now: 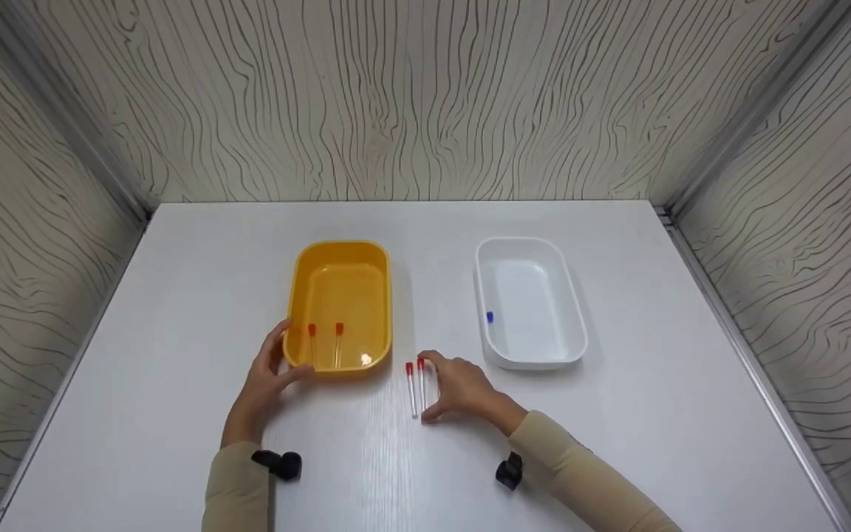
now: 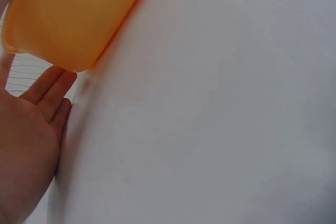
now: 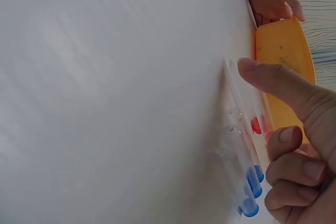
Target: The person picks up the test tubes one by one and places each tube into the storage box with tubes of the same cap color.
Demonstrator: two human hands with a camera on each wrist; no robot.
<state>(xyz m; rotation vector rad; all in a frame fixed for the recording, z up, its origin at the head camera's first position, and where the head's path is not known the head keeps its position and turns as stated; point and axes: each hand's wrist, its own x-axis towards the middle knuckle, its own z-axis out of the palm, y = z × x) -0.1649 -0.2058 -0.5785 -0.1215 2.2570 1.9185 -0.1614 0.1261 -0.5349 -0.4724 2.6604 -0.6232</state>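
My left hand (image 1: 267, 377) grips the near left corner of a yellow plastic tray (image 1: 385, 303), thumb at its front edge and fingers along its side. Inside that tray lie two clear test tubes with red caps (image 1: 339, 329). My right hand (image 1: 462, 386) spans a red-capped test tube (image 1: 422, 384) on the table, index finger at the cap and thumb at the other end. Just left of it lies another red-capped tube (image 1: 411, 390). Several blue-capped tubes (image 3: 251, 190) lie beside the right hand in the right wrist view; the hand hides them from the head view.
A white tray (image 1: 580, 332) stands at the right, with a blue cap (image 1: 490, 317) against its left inner wall. The white table (image 1: 366, 473) ends at patterned panels (image 1: 396, 103) at the back and sides.
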